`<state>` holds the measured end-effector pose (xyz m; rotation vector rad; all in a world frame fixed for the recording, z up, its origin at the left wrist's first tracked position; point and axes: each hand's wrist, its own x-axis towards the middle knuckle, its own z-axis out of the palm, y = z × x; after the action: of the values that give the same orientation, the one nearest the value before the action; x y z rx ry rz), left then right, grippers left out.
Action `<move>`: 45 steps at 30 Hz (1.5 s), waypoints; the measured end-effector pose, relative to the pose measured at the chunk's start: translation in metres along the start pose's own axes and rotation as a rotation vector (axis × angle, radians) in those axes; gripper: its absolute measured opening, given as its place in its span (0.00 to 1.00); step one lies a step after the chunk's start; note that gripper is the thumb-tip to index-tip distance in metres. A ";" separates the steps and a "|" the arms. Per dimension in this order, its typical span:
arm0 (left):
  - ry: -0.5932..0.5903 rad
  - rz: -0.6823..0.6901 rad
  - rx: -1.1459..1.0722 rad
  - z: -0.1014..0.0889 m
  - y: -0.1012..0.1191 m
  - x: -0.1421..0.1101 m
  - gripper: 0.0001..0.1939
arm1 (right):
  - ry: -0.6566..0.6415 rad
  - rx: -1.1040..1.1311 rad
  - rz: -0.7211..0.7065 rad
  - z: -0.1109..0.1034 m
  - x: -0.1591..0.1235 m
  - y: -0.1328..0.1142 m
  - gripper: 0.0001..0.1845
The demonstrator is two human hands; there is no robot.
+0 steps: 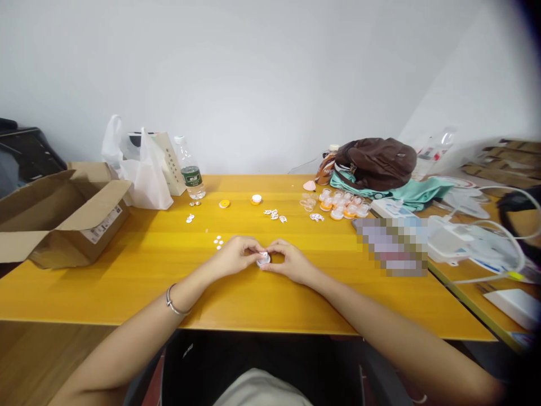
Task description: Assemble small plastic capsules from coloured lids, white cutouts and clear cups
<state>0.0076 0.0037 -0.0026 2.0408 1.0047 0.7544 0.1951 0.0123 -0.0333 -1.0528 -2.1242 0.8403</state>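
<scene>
Here, line by line:

Left hand: the left hand [237, 254] rests on the yellow table [127, 270] near its middle, fingers curled in tight on a small white round piece [263, 259]; a bracelet [174, 304] sits on that wrist.
Right hand: the right hand [291, 260] meets the left one, its fingertips pinched on the same piece from the right side.
Piece held: small, white and round, pressed between both sets of fingertips, just above or on the tabletop; which, I cannot tell.
Just left of the hands: a cluster of tiny white dots [218, 242] lies on the table, close to the left knuckles.
Farther back, middle: two small round caps, one yellow [224, 203] and one white on orange [256, 199], with scattered white patterned bits [275, 215] beside them.
Far right: a heap of orange and clear round pieces [344, 204] in front of a brown bag [376, 160] lying on teal cloth [412, 192].
Far left: an open cardboard box [63, 217], a white plastic bag [143, 175] and a water bottle [189, 169].
Right edge: white cables and flat white devices [465, 242], partly blurred.
</scene>
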 end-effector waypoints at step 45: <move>0.184 0.116 0.079 -0.009 0.005 -0.002 0.15 | 0.636 -0.376 0.217 -0.105 0.075 0.064 0.13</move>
<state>0.0023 0.0029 0.0063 2.1419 1.0388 0.9922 0.2649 0.1341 0.0000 -1.5216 -1.6610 0.1401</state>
